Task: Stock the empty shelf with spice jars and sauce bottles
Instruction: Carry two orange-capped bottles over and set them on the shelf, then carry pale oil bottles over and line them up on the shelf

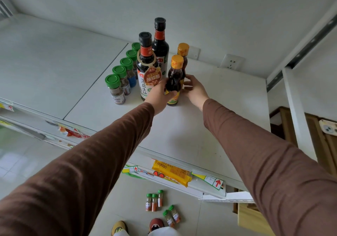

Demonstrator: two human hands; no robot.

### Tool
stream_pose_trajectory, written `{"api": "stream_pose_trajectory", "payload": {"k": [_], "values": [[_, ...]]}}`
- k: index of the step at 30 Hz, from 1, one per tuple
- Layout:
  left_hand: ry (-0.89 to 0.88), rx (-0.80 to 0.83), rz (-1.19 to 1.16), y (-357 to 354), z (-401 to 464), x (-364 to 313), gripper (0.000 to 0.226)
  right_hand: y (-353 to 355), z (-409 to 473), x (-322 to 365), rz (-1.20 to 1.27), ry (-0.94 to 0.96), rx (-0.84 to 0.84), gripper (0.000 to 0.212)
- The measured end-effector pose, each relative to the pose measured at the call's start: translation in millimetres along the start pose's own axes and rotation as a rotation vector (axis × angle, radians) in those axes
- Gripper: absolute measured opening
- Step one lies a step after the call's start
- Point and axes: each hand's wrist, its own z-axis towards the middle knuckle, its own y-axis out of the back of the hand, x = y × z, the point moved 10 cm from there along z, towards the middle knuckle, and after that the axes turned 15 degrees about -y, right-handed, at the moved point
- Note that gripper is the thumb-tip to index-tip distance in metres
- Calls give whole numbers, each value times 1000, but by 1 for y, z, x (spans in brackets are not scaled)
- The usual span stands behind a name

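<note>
On the white top shelf stands a row of several green-capped spice jars. Beside them are two tall dark soy sauce bottles, one behind the other. Two small yellow-capped sauce bottles stand to their right. My left hand grips the front small bottle around its lower body. My right hand has its curled fingers against the bottle's right side and against the rear small bottle. Both small bottles stand upright on the shelf.
Several more green-capped spice jars stand on the tiled floor below, near my shoes. A yellow packet lies on a lower shelf. A wall socket is behind the shelf. A wooden cabinet stands at the right.
</note>
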Motion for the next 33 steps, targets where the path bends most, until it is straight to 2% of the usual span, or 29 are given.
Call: {"api": "stream_pose_trajectory", "payload": {"k": [10,16,21,27,33], "values": [[23,-37,48,1,-13,1,61,0,-19,-2,-26,20,-1,56],[46,-61,29,2,-25,6,68,6,-33,-9,-89,-23,-41,69],[112,-20,22,7,-54,17,69,10,-57,-10,-336,-42,-101,74],[142,45,246,31,-104,26,64,-1,-108,-17,-677,-95,-130,70],[157,65,461,75,-203,19,68,-60,-200,-13,-811,39,-107,59]]}}
